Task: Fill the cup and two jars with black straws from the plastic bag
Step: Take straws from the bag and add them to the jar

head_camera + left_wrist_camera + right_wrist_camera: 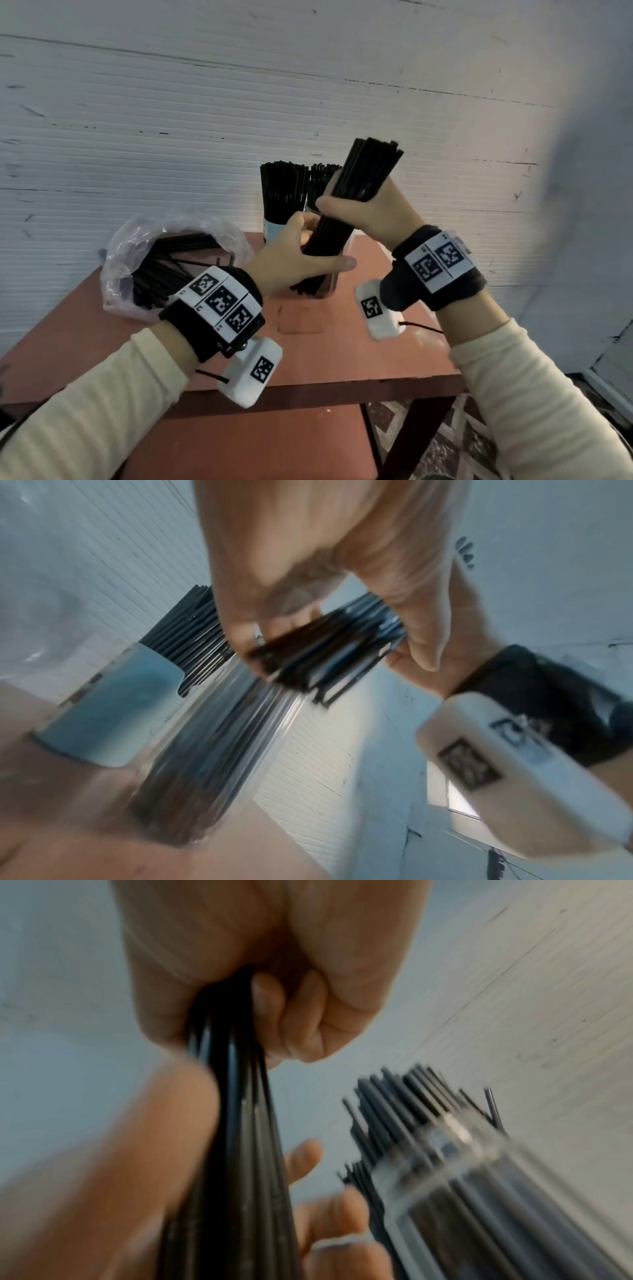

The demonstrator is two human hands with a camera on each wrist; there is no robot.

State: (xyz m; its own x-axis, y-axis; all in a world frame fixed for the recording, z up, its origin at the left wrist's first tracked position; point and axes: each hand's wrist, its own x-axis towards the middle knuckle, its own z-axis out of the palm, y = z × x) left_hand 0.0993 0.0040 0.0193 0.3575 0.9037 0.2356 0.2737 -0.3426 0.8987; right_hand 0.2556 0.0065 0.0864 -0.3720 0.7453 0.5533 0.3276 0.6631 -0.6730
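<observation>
A thick bundle of black straws leans to the right, its lower end inside a clear jar on the table. My right hand grips the bundle near its middle; the right wrist view shows the fingers curled tight around it. My left hand curls round the bundle lower down, by the jar's mouth, thumb in front. The left wrist view is blurred; its fingers wrap the straws above the jar. Behind stand a pale blue cup and a second jar, both packed with straws.
A crumpled clear plastic bag holding more black straws lies open at the left of the reddish-brown table. A white ribbed wall rises right behind the table. The table's front edge is near my wrists, with patterned floor below right.
</observation>
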